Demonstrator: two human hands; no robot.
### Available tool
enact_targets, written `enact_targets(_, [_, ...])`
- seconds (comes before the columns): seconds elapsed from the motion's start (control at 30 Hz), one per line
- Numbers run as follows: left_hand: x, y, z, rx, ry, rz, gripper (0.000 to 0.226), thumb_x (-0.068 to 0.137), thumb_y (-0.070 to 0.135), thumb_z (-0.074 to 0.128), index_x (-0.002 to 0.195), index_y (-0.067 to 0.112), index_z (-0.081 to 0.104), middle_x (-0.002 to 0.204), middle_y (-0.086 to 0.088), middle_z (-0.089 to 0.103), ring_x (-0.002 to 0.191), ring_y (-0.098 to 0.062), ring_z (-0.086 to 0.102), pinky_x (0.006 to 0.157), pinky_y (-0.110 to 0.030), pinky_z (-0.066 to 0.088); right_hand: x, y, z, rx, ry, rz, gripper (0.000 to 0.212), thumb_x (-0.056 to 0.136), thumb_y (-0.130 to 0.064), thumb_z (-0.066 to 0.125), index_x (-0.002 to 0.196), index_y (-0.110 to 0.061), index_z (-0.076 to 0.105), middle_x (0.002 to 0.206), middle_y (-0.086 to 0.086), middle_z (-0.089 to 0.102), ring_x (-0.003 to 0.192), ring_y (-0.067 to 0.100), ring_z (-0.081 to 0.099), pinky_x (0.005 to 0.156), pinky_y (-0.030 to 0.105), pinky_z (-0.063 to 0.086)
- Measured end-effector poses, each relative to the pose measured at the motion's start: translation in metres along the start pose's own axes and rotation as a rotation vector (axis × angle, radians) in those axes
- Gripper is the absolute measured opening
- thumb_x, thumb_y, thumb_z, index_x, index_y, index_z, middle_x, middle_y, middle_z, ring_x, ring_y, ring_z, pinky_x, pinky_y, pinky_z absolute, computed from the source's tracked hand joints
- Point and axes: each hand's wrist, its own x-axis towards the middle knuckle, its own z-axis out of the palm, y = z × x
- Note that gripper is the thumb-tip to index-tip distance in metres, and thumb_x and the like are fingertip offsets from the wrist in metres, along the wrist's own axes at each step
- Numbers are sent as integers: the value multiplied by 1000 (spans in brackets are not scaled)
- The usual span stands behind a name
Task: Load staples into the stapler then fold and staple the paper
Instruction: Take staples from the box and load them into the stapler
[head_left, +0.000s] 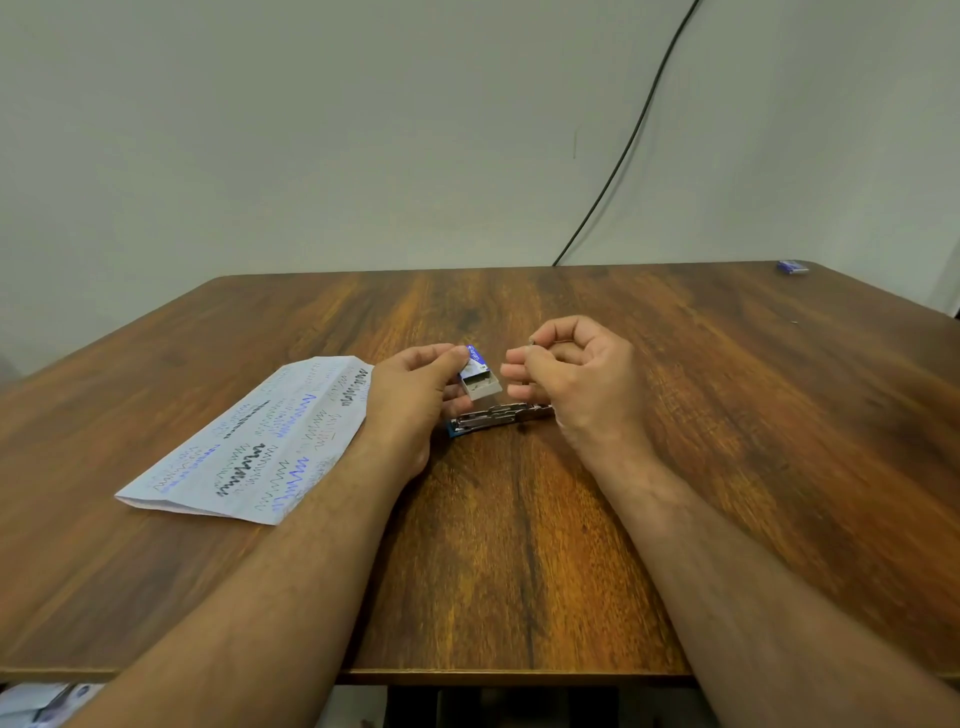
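Left hand (415, 384) grips a small staple box (479, 375), its inner tray slid partly out and facing the camera; tray contents are too blurred to make out. Right hand (566, 371) is curled, thumb and forefinger pinched on a small dark item, probably a strip of staples, mostly hidden by the fingers. Hands sit close together, not touching. Stapler (498, 417) lies opened flat on the wooden table (727, 441) just below both hands, its right end covered by the right hand. Folded, scribbled paper (254, 439) lies left of the left forearm, one corner hidden beneath the wrist. A second small blue box (793, 267) rests at the far right corner.
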Motion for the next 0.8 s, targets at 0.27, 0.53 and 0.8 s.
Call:
enact_targets(0.27, [0, -1, 2, 48, 13, 33, 20, 94, 17, 69, 112, 11, 67, 99, -11, 73, 63, -10, 72, 50, -21, 55, 4, -3, 0, 188, 108, 157, 13, 90, 6, 55, 84, -4, 60, 80, 17, 75, 71, 25, 78, 56, 26, 60])
enact_targets(0.53, [-3, 2, 2, 22, 10, 45, 18, 98, 16, 64, 115, 11, 65, 96, -11, 73, 55, -10, 71, 47, -22, 54, 5, 6, 1, 37, 5, 188, 16, 84, 11, 56, 78, -4, 56, 68, 17, 72, 56, 23, 72, 51, 29, 57])
enact_targets(0.8, [0, -3, 2, 36, 17, 89, 15, 98, 16, 64, 112, 13, 66, 100, -13, 73, 63, -14, 72, 49, -24, 55, 6, 14, 3, -252, -54, 93, 28, 86, 2, 55, 85, -17, 76, 58, 8, 69, 44, 20, 65, 45, 25, 50])
